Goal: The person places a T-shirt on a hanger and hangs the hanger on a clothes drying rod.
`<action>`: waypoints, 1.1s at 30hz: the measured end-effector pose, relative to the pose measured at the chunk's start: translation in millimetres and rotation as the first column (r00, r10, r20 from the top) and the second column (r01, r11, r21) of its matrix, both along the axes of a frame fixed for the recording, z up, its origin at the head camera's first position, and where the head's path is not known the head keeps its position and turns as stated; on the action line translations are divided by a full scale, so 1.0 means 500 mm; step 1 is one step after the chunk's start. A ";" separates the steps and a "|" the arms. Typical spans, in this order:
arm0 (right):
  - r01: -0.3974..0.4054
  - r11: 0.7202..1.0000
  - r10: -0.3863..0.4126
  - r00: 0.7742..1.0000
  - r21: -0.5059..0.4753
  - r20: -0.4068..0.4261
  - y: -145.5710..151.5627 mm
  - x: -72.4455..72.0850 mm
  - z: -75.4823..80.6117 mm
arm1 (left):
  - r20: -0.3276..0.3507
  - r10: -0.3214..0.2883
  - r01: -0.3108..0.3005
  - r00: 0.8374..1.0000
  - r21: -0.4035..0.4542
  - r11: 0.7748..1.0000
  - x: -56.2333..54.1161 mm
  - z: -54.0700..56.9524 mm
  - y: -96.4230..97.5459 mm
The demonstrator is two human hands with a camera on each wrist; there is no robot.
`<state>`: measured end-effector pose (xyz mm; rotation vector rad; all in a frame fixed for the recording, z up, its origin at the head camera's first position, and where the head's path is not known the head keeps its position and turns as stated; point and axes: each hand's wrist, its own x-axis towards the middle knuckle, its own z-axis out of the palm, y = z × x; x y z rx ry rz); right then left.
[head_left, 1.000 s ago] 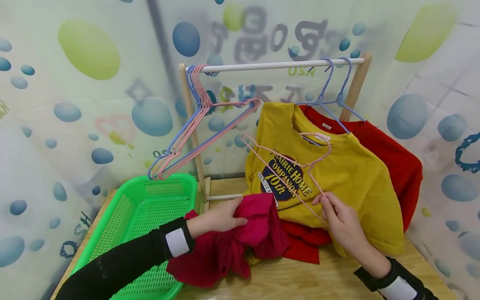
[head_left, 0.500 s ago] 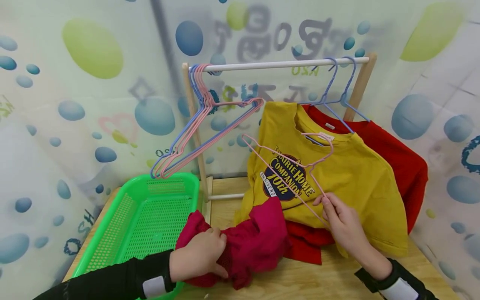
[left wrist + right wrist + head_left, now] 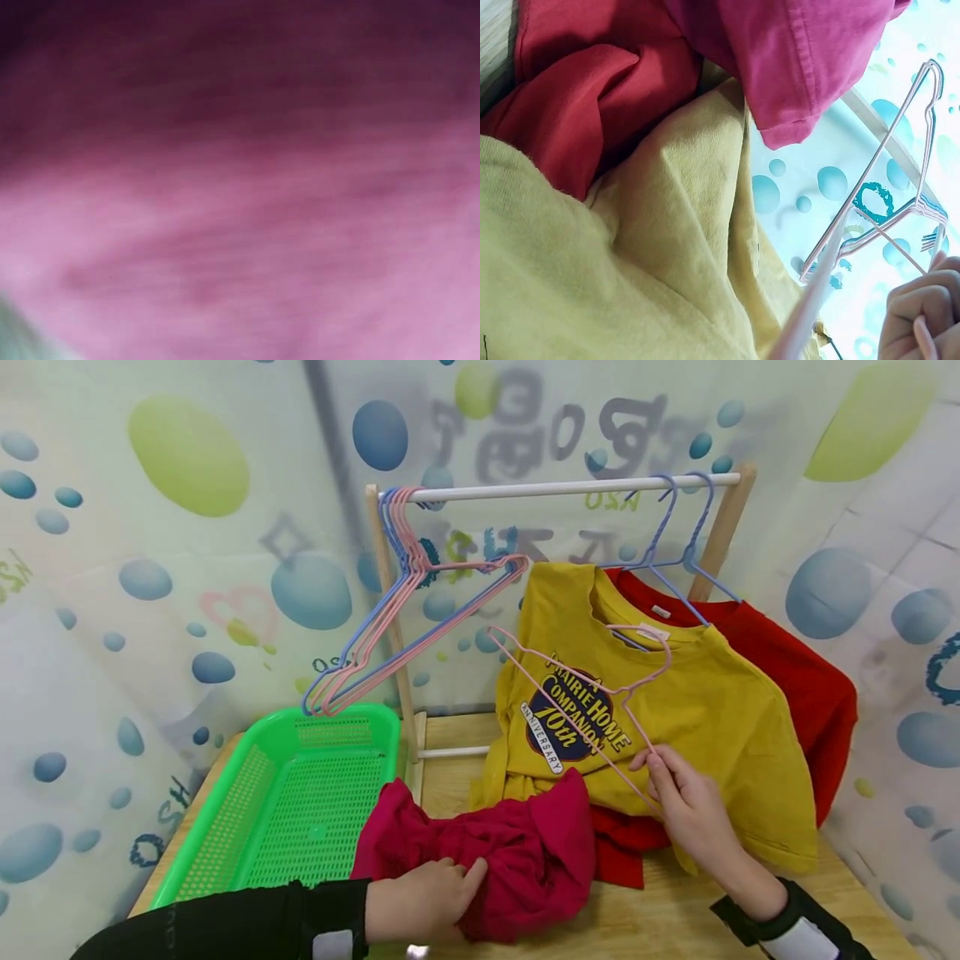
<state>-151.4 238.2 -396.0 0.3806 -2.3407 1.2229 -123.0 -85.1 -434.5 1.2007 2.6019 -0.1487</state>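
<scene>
A bunched crimson garment (image 3: 517, 860) lies on the table in front of the yellow T-shirt (image 3: 675, 718). My left hand (image 3: 423, 897) grips its near edge, with some fingers hidden against the cloth; the left wrist view is only blurred pink fabric. My right hand (image 3: 693, 810) pinches a pink hanger (image 3: 581, 689) by its lower corner. That hanger is tilted in front of the T-shirt's printed chest, its hook pointing up and right. In the right wrist view, the garment (image 3: 802, 75) shows a seamed edge near the hanger.
A rack with a white rail (image 3: 555, 489) stands behind. Several empty pink and blue hangers (image 3: 405, 593) hang at its left end. The yellow T-shirt and a red garment (image 3: 817, 693) hang at the right on blue hangers. A green basket (image 3: 300, 810) sits at the left.
My left hand has drawn back from the garment's top to its near edge, then moved slightly right. The crimson cloth has spread out wider. The right hand keeps the pink hanger almost still.
</scene>
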 end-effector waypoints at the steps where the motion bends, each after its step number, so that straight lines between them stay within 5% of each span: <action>1: -0.001 1.000 0.001 1.000 0.000 -0.001 0.000 0.000 -0.001 | 0.012 -0.015 0.015 1.000 0.021 1.000 0.001 0.001 -0.001; 3: -0.004 1.000 0.004 1.000 0.000 -0.003 0.000 -0.001 -0.002 | 0.057 -0.051 0.047 0.997 0.069 0.996 0.000 0.007 -0.003; 6: -0.005 1.000 0.005 1.000 -0.003 -0.002 0.001 -0.002 -0.002 | 0.069 -0.183 0.176 0.981 0.093 0.980 -0.004 0.022 -0.005; 10: -0.004 1.000 0.004 1.000 -0.006 -0.009 0.000 -0.003 -0.002 | 0.015 -0.321 0.320 0.947 0.021 0.947 -0.005 0.034 -0.001; 13: -0.006 1.000 0.006 1.000 -0.006 -0.025 -0.001 -0.003 -0.004 | -0.030 -0.359 0.358 0.933 -0.028 0.933 -0.003 0.035 0.008; 17: -0.016 1.000 0.016 0.999 -0.011 -0.032 0.001 -0.002 -0.004 | -0.035 -0.305 0.306 0.952 0.044 0.951 -0.008 0.045 0.019; 20: -0.023 0.999 0.022 0.999 -0.030 -0.024 0.004 -0.001 -0.002 | 0.013 -0.175 0.169 0.984 0.193 0.967 -0.016 0.068 0.016; 22: -0.025 0.999 0.024 0.999 -0.043 -0.022 0.007 -0.001 -0.001 | 0.055 -0.085 0.065 0.995 0.293 0.954 -0.022 0.087 0.009; 27: -0.059 0.995 0.055 0.997 -0.085 -0.048 0.017 -0.001 -0.001 | 0.140 0.064 -0.125 0.988 0.489 0.863 -0.042 0.122 -0.016; 33: -0.123 0.986 0.110 0.987 -0.116 -0.117 0.040 0.001 -0.007 | 0.173 0.203 -0.265 0.964 0.722 0.639 -0.080 0.142 -0.053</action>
